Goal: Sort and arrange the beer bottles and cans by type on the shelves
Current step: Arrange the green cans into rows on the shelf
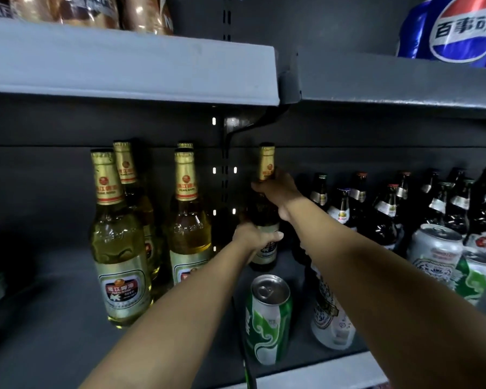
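Holding the gold-foil bottle (265, 209) upright at the back of the shelf (54, 318), the right hand (278, 192) wraps its neck and the left hand (254, 237) curls round its body. Best to slide it left beside the matching pale bottles (188, 220), keeping clear of the green can (267, 318) in front.

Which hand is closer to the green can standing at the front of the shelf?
Left. The left hand grips the dark bottle's body just above the green can; the right hand holds the neck, higher and farther away.
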The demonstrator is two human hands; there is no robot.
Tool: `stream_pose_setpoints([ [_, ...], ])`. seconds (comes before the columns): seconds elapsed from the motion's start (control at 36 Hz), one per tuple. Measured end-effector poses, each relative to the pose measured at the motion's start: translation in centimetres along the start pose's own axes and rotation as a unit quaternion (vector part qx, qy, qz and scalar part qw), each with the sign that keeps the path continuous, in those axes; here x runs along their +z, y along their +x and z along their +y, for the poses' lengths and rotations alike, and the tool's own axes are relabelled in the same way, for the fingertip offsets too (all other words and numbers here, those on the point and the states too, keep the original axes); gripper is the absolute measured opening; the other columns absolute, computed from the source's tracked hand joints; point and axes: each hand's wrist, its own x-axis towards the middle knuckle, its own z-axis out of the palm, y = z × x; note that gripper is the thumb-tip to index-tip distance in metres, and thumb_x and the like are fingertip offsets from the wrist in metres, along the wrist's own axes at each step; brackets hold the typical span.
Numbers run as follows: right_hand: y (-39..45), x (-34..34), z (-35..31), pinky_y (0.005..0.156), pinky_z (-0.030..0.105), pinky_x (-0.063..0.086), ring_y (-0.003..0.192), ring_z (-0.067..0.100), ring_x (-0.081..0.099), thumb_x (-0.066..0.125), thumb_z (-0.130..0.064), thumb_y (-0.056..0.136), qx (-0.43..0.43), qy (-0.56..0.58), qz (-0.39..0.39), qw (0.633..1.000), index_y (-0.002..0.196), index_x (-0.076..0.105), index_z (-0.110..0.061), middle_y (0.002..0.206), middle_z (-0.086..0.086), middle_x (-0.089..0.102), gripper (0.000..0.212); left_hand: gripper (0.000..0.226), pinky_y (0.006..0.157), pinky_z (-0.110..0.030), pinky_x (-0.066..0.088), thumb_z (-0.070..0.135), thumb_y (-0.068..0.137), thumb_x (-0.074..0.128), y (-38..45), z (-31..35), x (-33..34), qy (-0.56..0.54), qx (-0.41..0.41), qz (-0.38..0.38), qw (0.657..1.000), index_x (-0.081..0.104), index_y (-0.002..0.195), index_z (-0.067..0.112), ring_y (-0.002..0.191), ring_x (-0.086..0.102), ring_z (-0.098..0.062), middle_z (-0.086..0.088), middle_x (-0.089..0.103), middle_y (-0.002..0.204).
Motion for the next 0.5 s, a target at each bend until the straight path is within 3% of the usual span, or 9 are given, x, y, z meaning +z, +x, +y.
stream_pose_setpoints([
  [0.06,-0.5,-0.3,0.1,0.082,0.028,0.045,0.105,0.021,0.057,0.068,-0.009,0.087,0.001,0.026,-0.022,0.999,0.129,0.052,-0.007,0.123,0.01,0.06,0.046,0.071,0.099,-0.038,0.05,0.027,0.064,0.089,-0.3,0.0,0.1,-0.016,0.003,0.028,0.999,0.06,0.126,0.008,0.114,0.06,-0.023,-0.008,0.062,0.126],
  [0.11,-1.2,-0.6,0.2,0.082,0.027,0.043,0.108,0.022,0.057,0.067,-0.011,0.088,-0.011,0.021,-0.041,0.999,0.132,0.05,-0.009,0.124,0.009,0.059,0.048,0.067,0.095,-0.037,0.052,0.026,0.062,0.09,-0.7,0.1,-0.1,-0.028,0.003,0.053,0.998,0.063,0.121,0.009,0.108,0.063,-0.023,-0.008,0.066,0.119],
  [0.25,-3.0,-1.3,0.0,0.094,0.033,0.046,0.114,0.024,0.056,0.068,-0.009,0.087,-0.025,0.028,-0.09,0.995,0.131,0.051,-0.009,0.123,0.01,0.061,0.047,0.09,0.096,-0.038,0.052,0.031,0.045,0.093,-2.5,0.3,-1.0,-0.022,0.011,0.062,0.998,0.057,0.124,0.007,0.11,0.062,-0.023,-0.007,0.064,0.121],
  [0.33,-3.8,-1.6,0.0,0.099,0.034,0.044,0.116,0.024,0.055,0.068,-0.006,0.086,-0.028,0.06,-0.095,0.993,0.129,0.051,-0.009,0.123,0.01,0.06,0.047,0.082,0.096,-0.036,0.051,0.016,0.057,0.092,-4.0,0.5,-1.8,-0.045,0.009,0.056,0.997,0.051,0.128,0.011,0.108,0.061,-0.023,-0.006,0.063,0.121],
  [0.39,-4.5,-1.7,-0.2,0.095,0.032,0.044,0.115,0.022,0.055,0.068,-0.005,0.086,-0.032,0.074,-0.095,0.992,0.128,0.051,-0.01,0.123,0.01,0.06,0.046,0.078,0.087,-0.032,0.051,0.01,0.066,0.087,-4.8,0.8,-2.5,-0.072,-0.004,0.034,0.997,0.047,0.132,0.011,0.102,0.06,-0.021,-0.007,0.062,0.121],
  [0.5,-5.9,-1.5,-1.2,0.088,0.024,0.036,0.113,0.016,0.049,0.065,-0.007,0.089,-0.05,0.073,-0.116,0.989,0.134,0.046,-0.01,0.13,0.007,0.055,0.049,0.074,0.067,-0.026,0.041,0.022,0.079,0.078,-6.0,0.9,-3.7,-0.103,-0.036,0.003,0.994,0.036,0.139,0.012,0.09,0.051,-0.016,-0.007,0.055,0.126],
])
